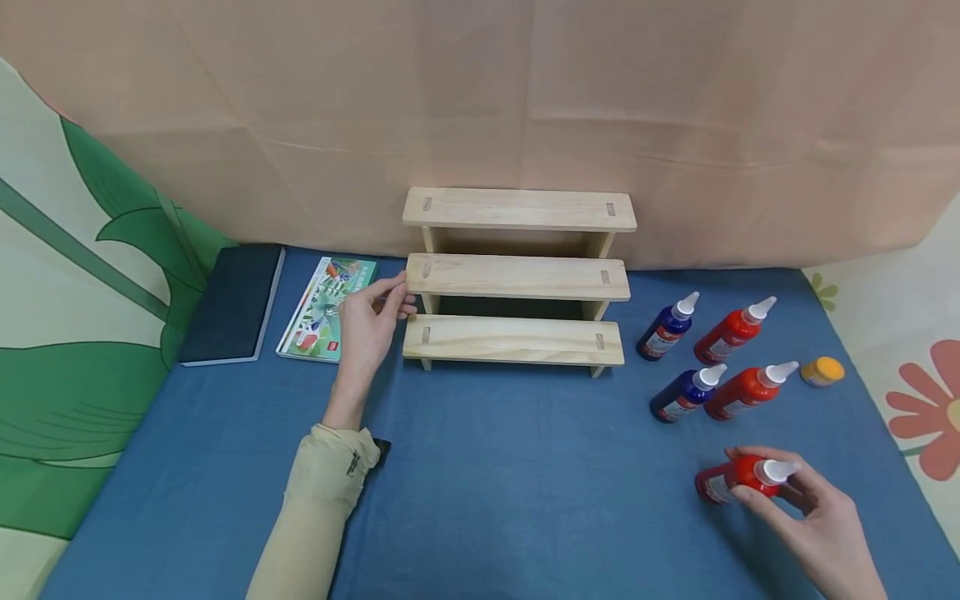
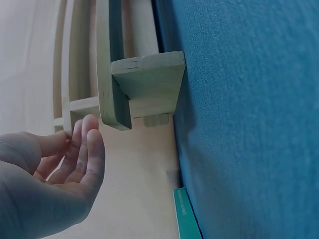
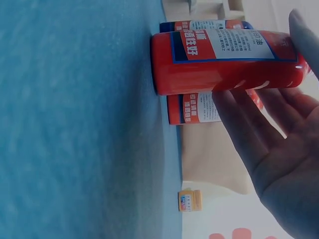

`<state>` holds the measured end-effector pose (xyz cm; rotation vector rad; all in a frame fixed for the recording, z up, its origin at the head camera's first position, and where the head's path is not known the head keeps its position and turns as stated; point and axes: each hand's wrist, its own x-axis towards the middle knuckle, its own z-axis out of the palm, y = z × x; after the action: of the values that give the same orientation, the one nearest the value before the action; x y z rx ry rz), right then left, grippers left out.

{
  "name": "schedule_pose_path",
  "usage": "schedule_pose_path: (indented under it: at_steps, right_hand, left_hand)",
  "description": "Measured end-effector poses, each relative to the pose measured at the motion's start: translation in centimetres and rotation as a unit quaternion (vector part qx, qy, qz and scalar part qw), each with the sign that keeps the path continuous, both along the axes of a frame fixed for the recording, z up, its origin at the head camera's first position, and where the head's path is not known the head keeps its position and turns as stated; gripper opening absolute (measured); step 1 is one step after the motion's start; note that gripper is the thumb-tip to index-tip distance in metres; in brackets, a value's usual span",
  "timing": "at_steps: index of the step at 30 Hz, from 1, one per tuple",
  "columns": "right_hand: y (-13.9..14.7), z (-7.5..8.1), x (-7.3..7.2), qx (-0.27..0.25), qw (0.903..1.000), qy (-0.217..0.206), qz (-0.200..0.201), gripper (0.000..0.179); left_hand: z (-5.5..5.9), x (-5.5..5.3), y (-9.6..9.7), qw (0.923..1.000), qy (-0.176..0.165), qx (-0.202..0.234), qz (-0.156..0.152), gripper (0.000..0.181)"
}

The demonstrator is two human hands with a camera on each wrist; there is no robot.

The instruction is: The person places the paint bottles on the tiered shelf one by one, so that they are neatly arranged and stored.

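Observation:
A three-step wooden shelf (image 1: 517, 275) stands at the back of the blue-covered table. My left hand (image 1: 372, 321) pinches the left end of its middle board between thumb and fingers; the left wrist view shows the fingertips right at that board's end. My right hand (image 1: 806, 508) holds a red squeeze bottle (image 3: 224, 62) with a white nozzle cap, thumb on one side and fingers on the other. The bottle is upright, its base close over the cloth. Behind it are two more red bottles (image 1: 733, 335) and two dark blue bottles (image 1: 667, 329), all capped with white nozzles.
A small yellow-lidded jar (image 1: 822, 371) sits right of the bottles. Left of the shelf lie an illustrated book (image 1: 318, 312) and a dark notebook (image 1: 236, 304). A beige cloth (image 1: 517, 100) hangs behind the table.

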<state>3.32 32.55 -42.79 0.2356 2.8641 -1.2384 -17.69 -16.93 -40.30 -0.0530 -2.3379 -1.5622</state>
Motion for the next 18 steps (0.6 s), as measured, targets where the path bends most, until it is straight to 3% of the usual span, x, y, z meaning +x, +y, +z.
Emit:
schedule_pose_path:
  at_steps: [18]
  right_hand:
    - [-1.2,0.9,-0.9,0.008,0.9997,0.02,0.011,0.047]
  left_hand:
    - [0.1,0.1,0.0,1.0,-0.001,-0.009,0.001,0.029]
